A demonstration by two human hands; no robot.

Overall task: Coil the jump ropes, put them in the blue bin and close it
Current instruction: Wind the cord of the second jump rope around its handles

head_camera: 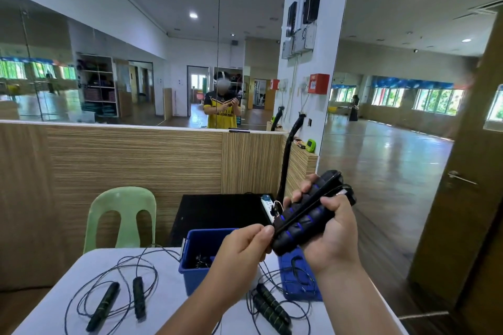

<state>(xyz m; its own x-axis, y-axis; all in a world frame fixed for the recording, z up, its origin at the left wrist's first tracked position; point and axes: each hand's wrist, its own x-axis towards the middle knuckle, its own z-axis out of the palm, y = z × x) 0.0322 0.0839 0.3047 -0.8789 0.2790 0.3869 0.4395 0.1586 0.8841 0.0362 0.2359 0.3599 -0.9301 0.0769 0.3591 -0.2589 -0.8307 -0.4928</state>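
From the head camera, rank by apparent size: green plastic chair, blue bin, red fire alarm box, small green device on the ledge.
1. green plastic chair
2. blue bin, partly hidden
3. red fire alarm box
4. small green device

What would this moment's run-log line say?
right hand: grips black blue-ringed jump-rope handles; left hand: pinches their cord; blue plastic bin: open; two black-handled ropes: loose on white table

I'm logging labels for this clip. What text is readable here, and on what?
"FIRE": on the red alarm box on the white pillar; its smaller print is too small to read.
Chest print on the yellow shirt in the mirror: blurred, unreadable.
No text is visible on the blue bin or the held jump rope handles.
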